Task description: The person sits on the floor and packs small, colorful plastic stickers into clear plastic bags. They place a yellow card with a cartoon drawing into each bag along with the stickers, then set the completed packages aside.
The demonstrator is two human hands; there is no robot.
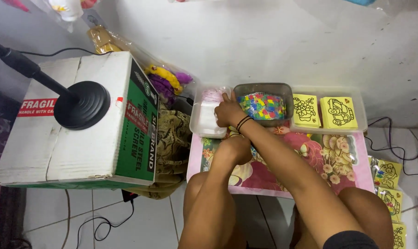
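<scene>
My right hand (227, 112) lay half-curled on the clear tray (204, 121), gripping nothing visible — just beside it, the bead tub (263, 105) could tip; left hand (236, 148) closed.

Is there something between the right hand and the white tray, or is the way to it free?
Nothing visible blocks it. The right hand already rests at the edge of the white tray, next to the grey tub of coloured bits. The left hand lies lower on the floral mat, apart from the tray.
</scene>
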